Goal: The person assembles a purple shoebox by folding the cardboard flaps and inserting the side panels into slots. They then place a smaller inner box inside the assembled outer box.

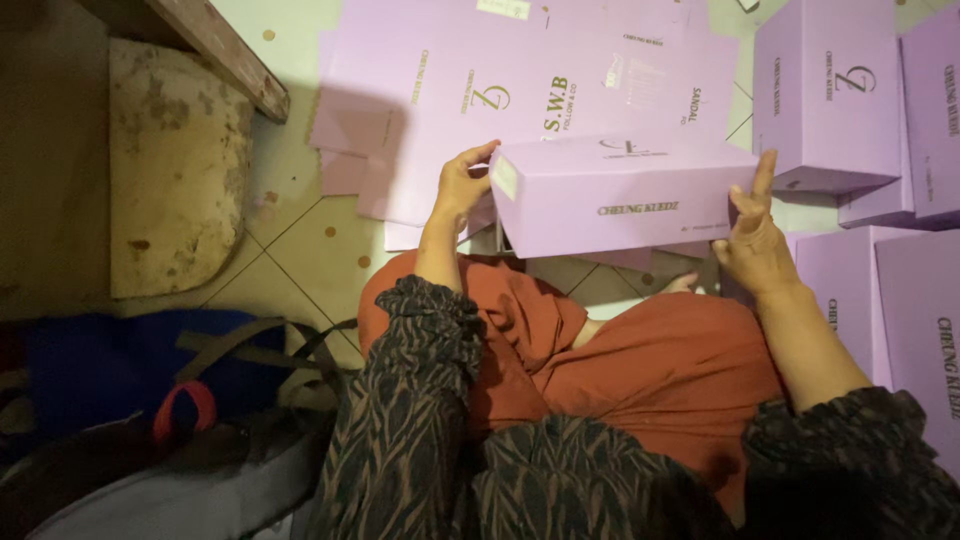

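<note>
Lilac rectangular cardboard box (615, 195) gripped endwise between left hand (462, 185) and right hand (752, 240), above flat lilac cardboard sheets (500, 90) on the floor; assembly step, apparently squaring the box.

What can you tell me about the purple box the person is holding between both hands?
The purple box is a long, rectangular, lilac carton that looks like thin cardboard, with gold lettering on its side and top. It is folded up into shape and closed, held level above the person's lap. The left hand grips its left end, where a small pale label sits, and the right hand presses its right end with fingers raised. Behind it lie flat unfolded sheets of the same colour on the tiled floor.
</note>
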